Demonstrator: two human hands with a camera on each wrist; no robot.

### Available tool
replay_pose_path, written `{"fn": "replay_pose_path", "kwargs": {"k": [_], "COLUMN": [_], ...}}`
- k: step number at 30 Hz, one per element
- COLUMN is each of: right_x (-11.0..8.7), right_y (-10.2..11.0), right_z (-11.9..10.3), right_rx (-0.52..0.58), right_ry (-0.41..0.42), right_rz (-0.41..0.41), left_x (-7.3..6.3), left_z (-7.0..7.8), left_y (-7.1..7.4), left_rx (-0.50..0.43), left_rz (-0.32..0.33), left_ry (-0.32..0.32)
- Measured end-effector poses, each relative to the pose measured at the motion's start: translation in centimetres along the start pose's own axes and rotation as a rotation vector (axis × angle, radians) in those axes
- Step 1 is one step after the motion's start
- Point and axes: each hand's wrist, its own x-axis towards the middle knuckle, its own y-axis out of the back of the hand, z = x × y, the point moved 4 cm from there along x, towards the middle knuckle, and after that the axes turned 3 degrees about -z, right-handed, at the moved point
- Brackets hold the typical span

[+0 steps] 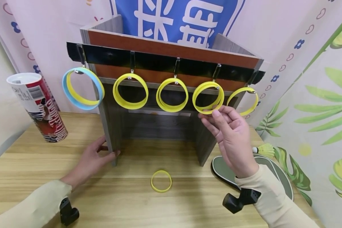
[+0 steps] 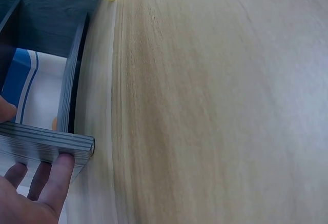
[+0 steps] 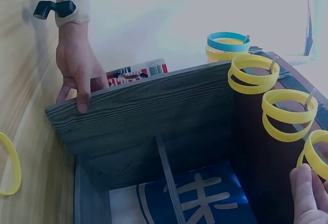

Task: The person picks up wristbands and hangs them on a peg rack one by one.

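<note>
My right hand (image 1: 235, 142) is raised to the fourth hook from the left, pinching the lower edge of yellow silicone wristbands (image 1: 207, 85) that hang there. Low on the left, my left hand (image 1: 92, 161) grips the side panel (image 2: 46, 138) of a grey wood-grain shelf, its thumb inside and fingers outside. More yellow wristbands (image 1: 130, 107) dangle from the other hooks along a black strip (image 1: 154, 61). A blue wristband (image 1: 65, 88) shares the leftmost hook with a yellow one. One loose yellow wristband (image 1: 161, 191) lies on the table before the shelf.
A red and white snack can (image 1: 41, 107) stands left of the shelf. On the right are a grey-green racket case (image 1: 226, 169) and a yellow shuttlecock (image 1: 265, 150). Patterned curtains hang behind the wooden table (image 1: 125, 202).
</note>
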Motion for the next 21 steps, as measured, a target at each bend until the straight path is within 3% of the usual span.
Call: {"fn": "replay_pose_path", "kwargs": {"k": [12, 16, 21], "right_x": [-0.8, -1.5, -2.0], "right_y": [-0.3, -0.9, -1.4], "right_z": [2.3, 4.2, 7.5], "right_rx": [-0.005, -0.049, -0.187], "right_ry": [-0.050, -0.108, -0.243], "right_rz": [-0.139, -0.233, -0.372], "left_x": [-0.1, -0.1, 0.0], "left_z": [0.1, 0.1, 0.1], "left_y": [-0.1, 0.0, 0.0], "left_rx": [0.028, 0.038, 0.052], "left_rz": [0.012, 0.013, 0.024], "left_ry": [0.004, 0.005, -0.008]}}
